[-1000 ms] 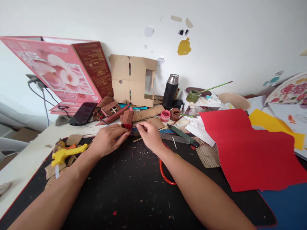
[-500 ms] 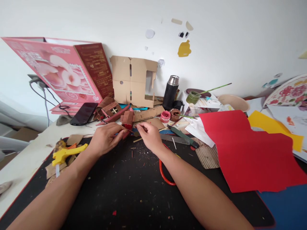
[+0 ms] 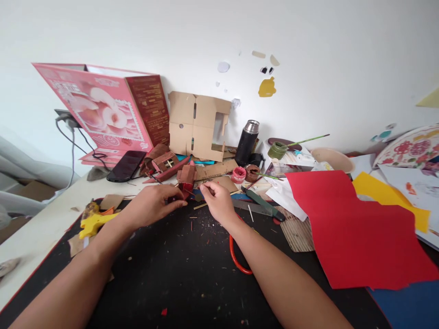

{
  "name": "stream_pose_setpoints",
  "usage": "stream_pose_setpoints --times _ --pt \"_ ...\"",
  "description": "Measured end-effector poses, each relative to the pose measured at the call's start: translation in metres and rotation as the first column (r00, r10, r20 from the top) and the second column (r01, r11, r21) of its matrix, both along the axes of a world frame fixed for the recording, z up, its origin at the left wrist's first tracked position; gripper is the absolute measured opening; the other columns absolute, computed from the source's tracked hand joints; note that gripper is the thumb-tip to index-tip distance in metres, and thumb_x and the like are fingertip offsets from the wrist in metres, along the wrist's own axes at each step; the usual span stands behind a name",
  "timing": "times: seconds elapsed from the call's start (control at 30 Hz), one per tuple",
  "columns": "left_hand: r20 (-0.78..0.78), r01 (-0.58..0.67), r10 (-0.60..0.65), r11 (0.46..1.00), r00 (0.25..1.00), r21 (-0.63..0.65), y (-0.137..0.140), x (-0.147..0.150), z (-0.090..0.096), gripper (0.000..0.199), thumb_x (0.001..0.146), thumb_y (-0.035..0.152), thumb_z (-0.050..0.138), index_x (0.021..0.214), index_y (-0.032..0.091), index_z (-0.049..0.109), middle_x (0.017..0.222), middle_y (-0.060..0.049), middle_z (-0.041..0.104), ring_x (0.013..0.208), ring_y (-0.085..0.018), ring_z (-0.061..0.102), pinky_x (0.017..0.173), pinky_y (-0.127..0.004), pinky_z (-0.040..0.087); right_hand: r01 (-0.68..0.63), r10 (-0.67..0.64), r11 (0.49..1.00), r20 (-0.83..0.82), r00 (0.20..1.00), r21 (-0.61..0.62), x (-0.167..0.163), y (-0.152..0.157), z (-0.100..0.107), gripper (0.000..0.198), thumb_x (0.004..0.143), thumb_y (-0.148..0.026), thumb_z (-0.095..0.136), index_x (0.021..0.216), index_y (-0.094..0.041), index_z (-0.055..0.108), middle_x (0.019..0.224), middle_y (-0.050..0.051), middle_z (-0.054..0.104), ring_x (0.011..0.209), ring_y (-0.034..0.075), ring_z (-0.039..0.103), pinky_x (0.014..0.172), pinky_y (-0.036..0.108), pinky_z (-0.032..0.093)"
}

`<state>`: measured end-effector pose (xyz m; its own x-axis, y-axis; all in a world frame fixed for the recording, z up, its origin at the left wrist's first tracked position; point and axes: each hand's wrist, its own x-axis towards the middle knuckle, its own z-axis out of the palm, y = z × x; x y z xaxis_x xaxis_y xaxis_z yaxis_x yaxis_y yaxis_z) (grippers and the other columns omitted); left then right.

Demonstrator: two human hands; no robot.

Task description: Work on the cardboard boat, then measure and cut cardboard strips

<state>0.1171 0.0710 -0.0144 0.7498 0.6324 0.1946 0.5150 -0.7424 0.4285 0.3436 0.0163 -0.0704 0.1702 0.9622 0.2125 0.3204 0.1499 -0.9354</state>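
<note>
My left hand is at the mat's far edge, beside a small red-brown cardboard model house. Its fingers are curled and the thumb points right; a dark reddish bit shows between them, too hidden to name. Just right of the model, my right hand is closed in a pinch, thumb against forefinger. Whatever lies in that pinch is too small to make out. Behind the left hand lies a second red-brown model house with a cross-barred window, next to a long reddish strip.
A green-handled knife, red-handled scissors and a yellow glue gun lie around the black mat. Paint jars, a black thermos and cut cardboard stand behind. Red paper covers the right side.
The view has shifted, so everything sits slightly lower and further right. My left thumb and forefinger have spread a little; my right hand keeps its pinch.
</note>
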Motion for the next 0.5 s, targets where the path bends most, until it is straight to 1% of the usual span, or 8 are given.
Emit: stream_pose_setpoints --times 0.17,0.33,0.5 --pt "-0.094 0.004 -0.009 0.998 0.996 -0.055 0.0004 -0.0065 0.0 0.02 0.097 0.045 0.066 0.095 0.028 0.077 0.087 0.002 0.081 0.074 -0.019 0.073 0.069 -0.029 0.047 0.009 -0.009 1.0 0.014 1.0 -0.01 -0.0001 -0.0007 -0.0003 0.025 0.101 -0.038 0.06 0.093 -0.022 0.076 0.082 0.002 0.075 0.076 0.021 0.068 0.068 0.029 0.048" --pt "-0.196 -0.027 0.015 0.998 0.98 -0.059 0.0027 -0.01 0.0006 0.014 0.091 0.043 0.071 0.094 0.03 0.078 0.087 0.001 0.082 0.076 -0.022 0.073 0.068 -0.03 0.046 -0.004 0.004 1.0 0.047 0.999 -0.008 -0.0004 -0.0002 -0.0002 0.022 0.103 -0.035 0.062 0.094 -0.021 0.077 0.083 0.002 0.077 0.076 0.02 0.068 0.07 0.029 0.046" --pt "-0.254 -0.001 -0.026 0.995 0.967 -0.104 0.0027 -0.0093 -0.0015 0.009 0.09 0.037 0.07 0.091 0.032 0.078 0.086 0.002 0.081 0.075 -0.023 0.073 0.067 -0.03 0.045 -0.015 0.014 1.0 0.067 0.998 0.01 -0.0009 0.0006 -0.002 0.021 0.103 -0.033 0.062 0.097 -0.021 0.078 0.084 0.002 0.078 0.076 0.019 0.068 0.069 0.03 0.045"
